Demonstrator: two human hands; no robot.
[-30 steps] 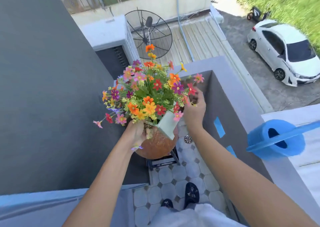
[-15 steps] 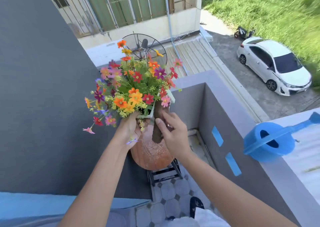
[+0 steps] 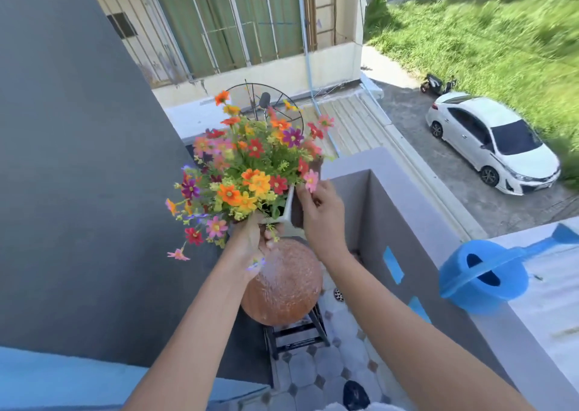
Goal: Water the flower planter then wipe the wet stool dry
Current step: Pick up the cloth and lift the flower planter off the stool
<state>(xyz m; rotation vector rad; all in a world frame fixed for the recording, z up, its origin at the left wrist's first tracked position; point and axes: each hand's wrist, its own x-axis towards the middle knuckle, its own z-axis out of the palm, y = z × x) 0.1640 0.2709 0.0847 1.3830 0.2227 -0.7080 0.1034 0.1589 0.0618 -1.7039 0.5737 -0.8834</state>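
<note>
The flower planter (image 3: 286, 205), a white box full of orange, red, pink and purple flowers, is held up in the air in front of me. My left hand (image 3: 250, 244) grips its near end from below. My right hand (image 3: 321, 213) holds its right side, fingers at the rim beside a pink flower. Directly under the planter a round terracotta pot (image 3: 283, 285) rests on the black metal stool (image 3: 296, 337), whose seat is hidden by the pot. The blue watering can (image 3: 484, 277) stands on the ledge to my right, untouched.
A dark grey wall (image 3: 78, 191) rises on the left. The grey parapet (image 3: 416, 222) with blue tape patches bounds the narrow tiled balcony floor (image 3: 313, 370) on the right. My dark shoe (image 3: 355, 395) is near the stool. A street with a white car lies far below.
My right hand slid from the planter's near side up to its right rim. The planter stays raised in both hands, and my view has tilted upward.
</note>
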